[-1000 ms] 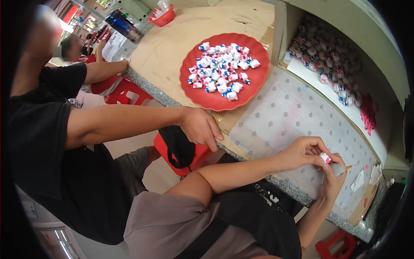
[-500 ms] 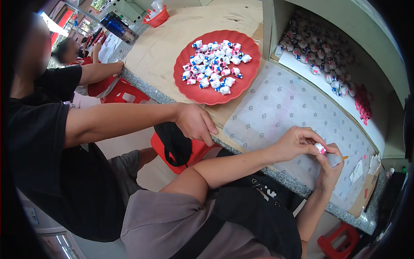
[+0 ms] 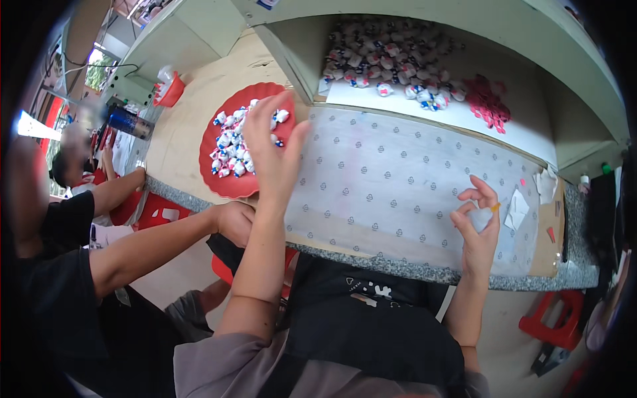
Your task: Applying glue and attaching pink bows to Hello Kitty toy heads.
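My left hand [image 3: 271, 149] is raised over the right part of a red scalloped plate [image 3: 211, 149], fingers and thumb apart, with nothing visibly held. Small white figurines with blue and pink parts [image 3: 232, 142] lie heaped on that plate, some hidden behind my hand. Above the patterned sheet [image 3: 378, 179], my right hand [image 3: 479, 232] is closed round a small translucent squeeze bottle [image 3: 479, 217] with a yellow tip pointing right.
A shelf compartment [image 3: 424, 109] at the back holds many similar figurines [image 3: 391, 60] and a pink pile of small parts [image 3: 488, 103]. White paper scraps [image 3: 516, 211] lie at right. A co-worker's hand [image 3: 235, 222] rests by the table edge at left. A red stool [image 3: 554, 318] stands below.
My left hand has moved left from beside the bottle to over the plate and opened; the figurine it held no longer shows in it. The right hand keeps the bottle. The view has turned.
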A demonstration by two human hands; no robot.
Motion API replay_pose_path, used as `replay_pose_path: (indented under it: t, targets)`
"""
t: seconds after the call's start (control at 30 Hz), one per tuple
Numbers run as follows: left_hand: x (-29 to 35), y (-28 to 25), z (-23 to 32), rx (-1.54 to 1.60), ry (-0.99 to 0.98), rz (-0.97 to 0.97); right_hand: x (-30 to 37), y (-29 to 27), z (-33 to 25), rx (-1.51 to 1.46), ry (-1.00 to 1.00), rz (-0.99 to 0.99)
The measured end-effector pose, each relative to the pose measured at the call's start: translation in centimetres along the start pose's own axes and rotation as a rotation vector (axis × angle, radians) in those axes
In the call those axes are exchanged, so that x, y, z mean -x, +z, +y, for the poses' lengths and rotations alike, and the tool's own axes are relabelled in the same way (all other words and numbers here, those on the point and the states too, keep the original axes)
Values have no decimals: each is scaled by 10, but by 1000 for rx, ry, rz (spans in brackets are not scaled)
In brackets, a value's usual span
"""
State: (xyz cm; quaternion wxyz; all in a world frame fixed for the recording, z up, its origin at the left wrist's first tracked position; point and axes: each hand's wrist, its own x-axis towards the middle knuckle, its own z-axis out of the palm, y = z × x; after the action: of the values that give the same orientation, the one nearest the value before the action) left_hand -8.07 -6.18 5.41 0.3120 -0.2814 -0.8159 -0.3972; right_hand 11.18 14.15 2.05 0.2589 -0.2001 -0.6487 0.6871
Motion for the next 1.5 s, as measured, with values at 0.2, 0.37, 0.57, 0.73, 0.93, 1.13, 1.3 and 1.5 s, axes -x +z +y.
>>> replay_pose_path:
  t: [0.2,0.37,0.57,0.73,0.93,1.13,1.3,1.5]
  targets:
    - [-19,106,33,196,257,-270,4,7,6,-47,-12,37]
    - [-6,217,61,-126,511,-38,21,-13,21,-2,-82,95]
    - [-2,196,64,-356,545,-142,10,-19,20,154,-195,-17]
    - [-4,191,55,-118,506,-210,16,-9,14,71,-211,116]
    - [9,105,83,809,-131,-380,18,-24,33,-227,-141,27]
    - [49,49,66,1251,-824,-608,9,2,10,-91,-142,74]
    - [63,50,62,1376,-993,-608,4,7,-2,-156,-90,157]
    - [70,49,62,1378,-921,-585,-7,17,-3,-460,-190,216]
